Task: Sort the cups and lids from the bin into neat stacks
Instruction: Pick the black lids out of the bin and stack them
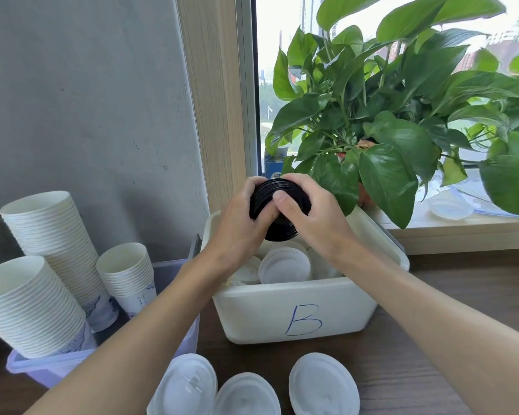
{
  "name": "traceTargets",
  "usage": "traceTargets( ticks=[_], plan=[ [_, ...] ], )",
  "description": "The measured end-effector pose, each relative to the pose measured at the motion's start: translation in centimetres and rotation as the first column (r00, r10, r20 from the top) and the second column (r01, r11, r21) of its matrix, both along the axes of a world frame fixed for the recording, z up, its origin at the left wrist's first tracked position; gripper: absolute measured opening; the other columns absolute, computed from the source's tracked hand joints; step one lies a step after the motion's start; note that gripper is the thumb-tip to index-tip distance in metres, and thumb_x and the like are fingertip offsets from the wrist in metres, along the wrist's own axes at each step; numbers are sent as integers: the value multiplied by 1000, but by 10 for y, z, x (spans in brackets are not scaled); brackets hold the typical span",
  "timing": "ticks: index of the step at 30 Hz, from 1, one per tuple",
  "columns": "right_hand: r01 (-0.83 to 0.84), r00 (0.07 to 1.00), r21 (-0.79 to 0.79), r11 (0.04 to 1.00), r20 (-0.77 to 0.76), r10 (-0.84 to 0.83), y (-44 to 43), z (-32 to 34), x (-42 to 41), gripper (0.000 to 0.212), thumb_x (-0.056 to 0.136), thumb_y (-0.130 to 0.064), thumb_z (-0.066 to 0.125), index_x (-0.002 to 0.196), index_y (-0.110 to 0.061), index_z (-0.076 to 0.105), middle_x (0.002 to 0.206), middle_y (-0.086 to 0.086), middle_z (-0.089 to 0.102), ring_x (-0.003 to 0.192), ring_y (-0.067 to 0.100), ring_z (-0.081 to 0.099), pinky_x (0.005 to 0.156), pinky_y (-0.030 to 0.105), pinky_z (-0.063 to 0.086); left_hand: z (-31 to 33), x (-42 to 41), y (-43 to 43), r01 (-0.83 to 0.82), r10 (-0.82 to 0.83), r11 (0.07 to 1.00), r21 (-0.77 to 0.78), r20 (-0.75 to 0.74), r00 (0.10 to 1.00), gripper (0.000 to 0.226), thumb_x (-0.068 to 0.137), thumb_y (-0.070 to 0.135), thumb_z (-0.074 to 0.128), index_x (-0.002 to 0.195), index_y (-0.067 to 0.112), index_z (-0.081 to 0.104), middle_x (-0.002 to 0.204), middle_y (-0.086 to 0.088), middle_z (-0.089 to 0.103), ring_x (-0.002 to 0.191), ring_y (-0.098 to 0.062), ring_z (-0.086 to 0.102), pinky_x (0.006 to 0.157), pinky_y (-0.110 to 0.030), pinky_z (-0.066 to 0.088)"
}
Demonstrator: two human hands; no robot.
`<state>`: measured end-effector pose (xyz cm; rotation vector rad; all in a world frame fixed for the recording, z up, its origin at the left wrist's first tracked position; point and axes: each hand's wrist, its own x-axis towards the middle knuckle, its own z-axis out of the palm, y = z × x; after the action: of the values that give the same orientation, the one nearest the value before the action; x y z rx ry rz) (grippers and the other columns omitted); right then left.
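Left hand and right hand grip the black lid stack between them, above the bin.

My grip covers much of the black lids: the left hand hides the stack's left side and the right hand wraps its top and right, so I cannot count them. My forearms block part of the white bin, and I cannot tell what lies beneath its top lids. The front lids run off the bottom edge. The nearest cup stack is cut by the left edge. Leaves of the plant mask most of its pot and the blue box, whose print is too small to read.
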<state>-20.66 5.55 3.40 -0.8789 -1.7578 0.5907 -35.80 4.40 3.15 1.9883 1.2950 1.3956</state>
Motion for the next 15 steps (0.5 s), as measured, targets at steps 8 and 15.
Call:
traceTargets(
  ticks=[8,15],
  plan=[
    [66,995,14,998,-79,-65,4,-1,0,27,95,-38,49,110,-17,57,100,-4,65,92,1,59,78,11,44,2,1,-4,-3,8,999,-42,107,994,51,89,52,53,124,15,58,107,6,69,102,-11,66,93,-41,54],
    [56,998,53,997,7,-57,2,0,0,56,77,-59,57,117,-21,61,109,-6,63,100,-1,58,84,8,42,-3,1,-3,67,-67,998,0,-53,996,40,91,42,55,119,15,51,103,5,65,98,-14,64,85,-39,54]
  ],
)
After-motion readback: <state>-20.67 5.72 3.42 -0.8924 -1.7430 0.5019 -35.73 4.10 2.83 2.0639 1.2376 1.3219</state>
